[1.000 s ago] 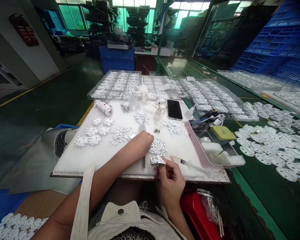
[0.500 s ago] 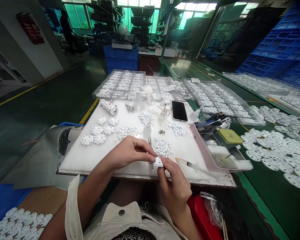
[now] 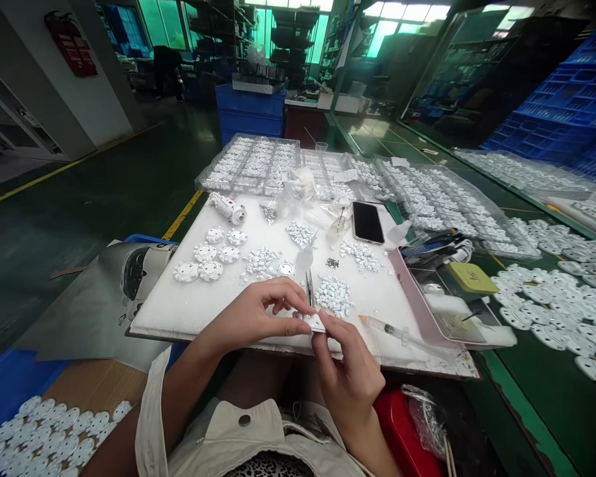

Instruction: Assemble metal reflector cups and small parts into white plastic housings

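Note:
Over the front edge of the white foam board (image 3: pixel 179 311), a small white plastic part (image 3: pixel 316 322) is pinched between my two hands. My left hand (image 3: pixel 258 310) has thumb and forefinger closed at its left side. My right hand (image 3: pixel 350 361) grips the right side with thumb and bent fingers. Metal tweezers (image 3: pixel 309 286) lie just behind my left fingertips, their lower end hidden. A pile of tiny white pieces (image 3: pixel 334 295) sits right behind the part. A single white disc (image 3: pixel 287 268) and a translucent dropper bottle (image 3: pixel 304 257) are farther back.
Several white round parts (image 3: pixel 211 271) sit left on the board. A syringe (image 3: pixel 387 329) lies right, beside a pink-sided tray (image 3: pixel 412 298) of tools. A phone (image 3: pixel 368 222) and a white cylindrical assembly (image 3: pixel 227 208) lie farther back. Filled clear trays (image 3: pixel 248 162) line the far edge.
The view has swung slightly left, so the board appears farther right. Both hands stay on the white part, which looks a little more tilted. A person in the background now bends over.

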The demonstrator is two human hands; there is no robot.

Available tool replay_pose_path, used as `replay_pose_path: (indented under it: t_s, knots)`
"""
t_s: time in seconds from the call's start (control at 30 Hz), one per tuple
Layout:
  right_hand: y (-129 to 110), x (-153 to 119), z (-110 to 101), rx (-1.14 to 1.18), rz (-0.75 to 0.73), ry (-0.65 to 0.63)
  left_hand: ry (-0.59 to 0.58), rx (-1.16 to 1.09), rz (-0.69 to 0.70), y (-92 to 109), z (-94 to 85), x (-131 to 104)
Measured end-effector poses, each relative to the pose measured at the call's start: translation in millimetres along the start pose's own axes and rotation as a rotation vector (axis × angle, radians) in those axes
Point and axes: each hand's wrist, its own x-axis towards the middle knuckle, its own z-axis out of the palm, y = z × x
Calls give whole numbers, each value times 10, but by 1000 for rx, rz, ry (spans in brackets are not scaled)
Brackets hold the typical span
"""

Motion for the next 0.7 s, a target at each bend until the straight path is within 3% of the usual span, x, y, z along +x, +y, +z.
replay_pose_path:
  t_s: [0.3,0.53,0.7]
  knots:
    - [-78,21,80,124,114,-20,5,346,374,47,-46,-194]
    - [-177,19,170,180,209,-65,184,503,507,-110,22,-338]
    - [-204,81,236,143,104,-86,264,572,495,-116,13,-381]
